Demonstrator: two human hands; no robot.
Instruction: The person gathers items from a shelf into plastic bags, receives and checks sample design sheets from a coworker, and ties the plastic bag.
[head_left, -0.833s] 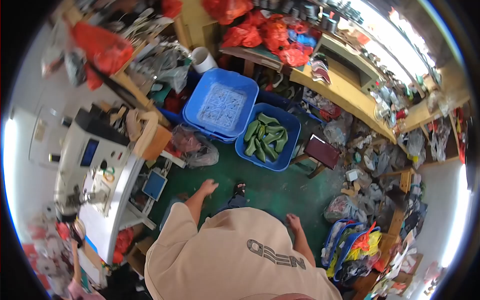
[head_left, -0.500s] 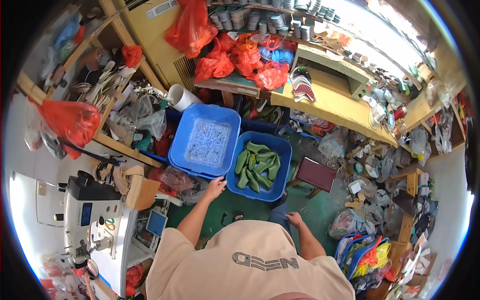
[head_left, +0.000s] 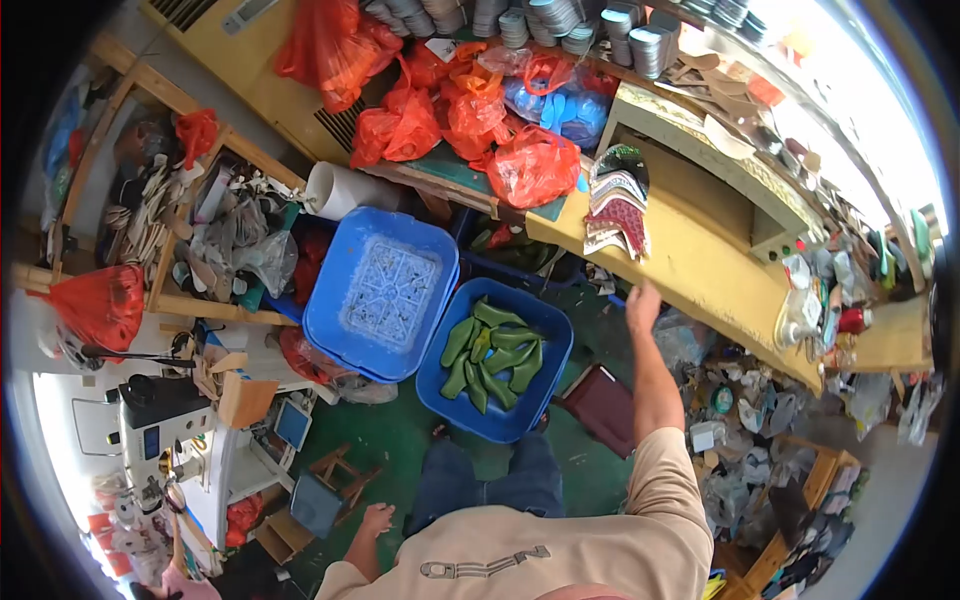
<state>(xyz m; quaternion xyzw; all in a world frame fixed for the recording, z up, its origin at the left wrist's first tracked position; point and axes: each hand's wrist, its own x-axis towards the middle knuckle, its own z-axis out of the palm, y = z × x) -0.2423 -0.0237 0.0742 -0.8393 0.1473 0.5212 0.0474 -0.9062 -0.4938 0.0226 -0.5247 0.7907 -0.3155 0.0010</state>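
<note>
Head-worn camera, wide round view facing forward and down, shirt [head_left: 520, 550] close below, floor [head_left: 390, 430] and workbench [head_left: 690, 240] farther off

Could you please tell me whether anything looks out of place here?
Yes: on the right, plastic bags and loose scraps lie jumbled below the yellow bench, looking dumped rather than sorted. The green pieces sit inside their blue tub; none appears spilled.
</note>
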